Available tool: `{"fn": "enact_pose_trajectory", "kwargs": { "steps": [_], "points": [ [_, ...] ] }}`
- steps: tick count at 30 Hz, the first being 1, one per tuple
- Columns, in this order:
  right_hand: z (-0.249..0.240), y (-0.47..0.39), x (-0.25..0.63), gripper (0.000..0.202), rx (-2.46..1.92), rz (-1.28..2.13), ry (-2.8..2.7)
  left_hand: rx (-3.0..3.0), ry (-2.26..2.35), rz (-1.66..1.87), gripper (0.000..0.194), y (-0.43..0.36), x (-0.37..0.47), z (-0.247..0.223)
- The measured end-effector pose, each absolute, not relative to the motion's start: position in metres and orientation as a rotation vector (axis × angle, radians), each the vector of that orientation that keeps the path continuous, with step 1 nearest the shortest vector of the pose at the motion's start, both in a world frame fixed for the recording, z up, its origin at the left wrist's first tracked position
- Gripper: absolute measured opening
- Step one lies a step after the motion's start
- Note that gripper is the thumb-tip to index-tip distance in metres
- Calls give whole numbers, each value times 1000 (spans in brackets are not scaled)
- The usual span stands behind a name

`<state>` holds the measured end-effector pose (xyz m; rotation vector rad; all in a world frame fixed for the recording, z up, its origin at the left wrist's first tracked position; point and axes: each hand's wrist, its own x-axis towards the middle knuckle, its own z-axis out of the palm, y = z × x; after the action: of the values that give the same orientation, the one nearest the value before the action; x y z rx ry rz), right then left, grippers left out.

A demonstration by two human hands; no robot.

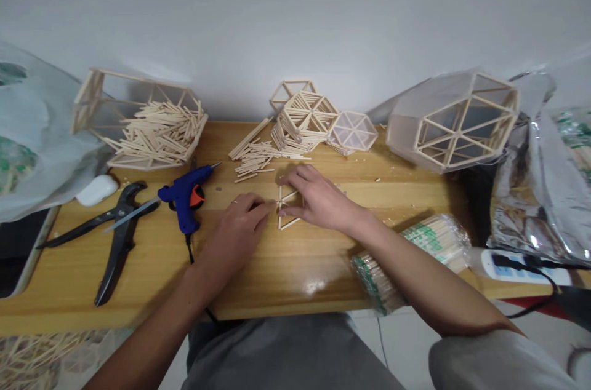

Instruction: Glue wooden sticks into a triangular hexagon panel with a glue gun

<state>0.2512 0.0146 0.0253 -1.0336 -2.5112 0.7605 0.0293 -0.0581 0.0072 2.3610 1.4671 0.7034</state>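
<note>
Thin wooden sticks form a small frame lying flat on the wooden table. My right hand arches over its right side, thumb and fingers closed on the sticks, covering part of them. From the left, my left hand reaches in, its fingertips pinched together at a stick on the frame's left edge. A blue hot glue gun lies just left of my left hand, nozzle pointing away from me. Loose cut sticks are spread behind both hands.
Stacked hexagonal stick frames and a paper-covered hexagon stand at the back. A stick-filled frame, black cutter and white case are left. Rightward are a large hexagonal frame, bagged sticks and a power strip.
</note>
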Motion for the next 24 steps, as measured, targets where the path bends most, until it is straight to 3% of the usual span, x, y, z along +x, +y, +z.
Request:
{"fn": "enact_pose_trajectory", "kwargs": {
  "steps": [24],
  "points": [
    [24, 14, 251, 49, -1035, 749, -2509, 2352, 1447, 740, 29, -58, 31, 7]
  ]
}}
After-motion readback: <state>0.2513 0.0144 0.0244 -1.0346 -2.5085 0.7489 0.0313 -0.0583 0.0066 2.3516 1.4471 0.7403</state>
